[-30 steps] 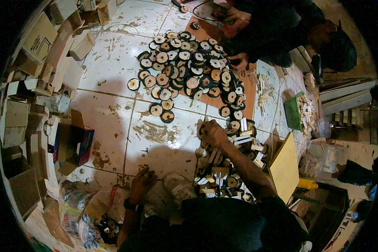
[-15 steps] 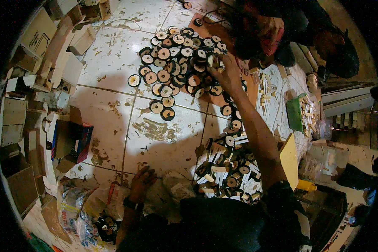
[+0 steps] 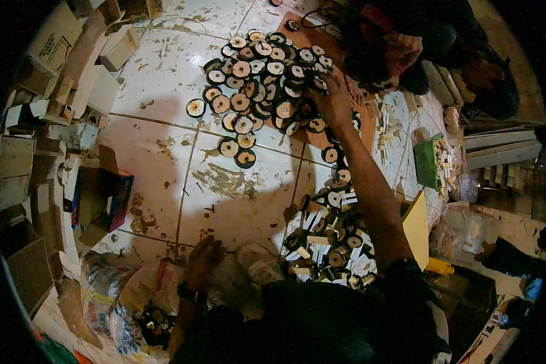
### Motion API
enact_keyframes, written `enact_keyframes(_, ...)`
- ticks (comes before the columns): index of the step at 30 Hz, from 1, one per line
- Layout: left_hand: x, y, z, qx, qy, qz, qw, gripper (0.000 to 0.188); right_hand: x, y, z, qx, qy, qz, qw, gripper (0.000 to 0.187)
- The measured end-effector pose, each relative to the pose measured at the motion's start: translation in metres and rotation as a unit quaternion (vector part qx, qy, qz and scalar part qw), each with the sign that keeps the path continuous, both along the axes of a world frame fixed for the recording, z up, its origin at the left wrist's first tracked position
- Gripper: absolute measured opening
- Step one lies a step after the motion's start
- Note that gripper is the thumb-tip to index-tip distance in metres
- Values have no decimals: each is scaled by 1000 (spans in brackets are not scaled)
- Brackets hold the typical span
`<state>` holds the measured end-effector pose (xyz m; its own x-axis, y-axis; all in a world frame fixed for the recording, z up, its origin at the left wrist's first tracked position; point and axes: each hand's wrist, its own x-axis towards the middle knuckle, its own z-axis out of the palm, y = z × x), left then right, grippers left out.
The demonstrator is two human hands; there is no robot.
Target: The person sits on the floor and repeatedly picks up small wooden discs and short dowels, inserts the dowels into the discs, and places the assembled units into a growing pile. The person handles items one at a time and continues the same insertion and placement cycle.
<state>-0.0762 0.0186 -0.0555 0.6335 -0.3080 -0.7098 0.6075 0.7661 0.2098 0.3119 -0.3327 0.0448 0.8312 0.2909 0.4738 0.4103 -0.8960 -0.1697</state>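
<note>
Round wooden discs with black rims and a centre hole lie in a broad heap (image 3: 239, 103) on the tiled floor, spilling onto a brown board (image 3: 361, 128). My right hand (image 3: 333, 102) reaches far into the heap's right side, its fingers bent round a black-rimmed disc that they partly cover. Dim light falls on my left hand (image 3: 205, 259), which hangs low near my body with loosely spread fingers and nothing visible in it. Beneath my right forearm is a second pile (image 3: 337, 246) of discs mixed with small pale wooden strips.
Cardboard boxes (image 3: 18, 164) and an open dark box (image 3: 103, 197) line the left. A green basket (image 3: 428, 162) of wooden strips stands right, near a yellow panel (image 3: 415, 227). Another person (image 3: 400, 48) sits at the upper right. A plastic bag (image 3: 106, 303) lies lower left.
My right hand has shifted slightly to the right within the heap; the pale disc at its fingertips shows less. The whole view has moved a little. My left hand stays low.
</note>
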Motion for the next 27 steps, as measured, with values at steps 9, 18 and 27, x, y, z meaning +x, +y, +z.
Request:
enact_keyframes(9,13,-4,12,122,9,-105,987,48,-141,-100,-8,-28,104,-132,985,24)
enact_keyframes(18,4,0,14,125,12,-53,991,49,-185,-176,-35,-113,173,-162,965,33)
enact_keyframes(27,-3,1,-15,110,41,-92,989,56,-160,-187,-78,14,281,-247,927,35)
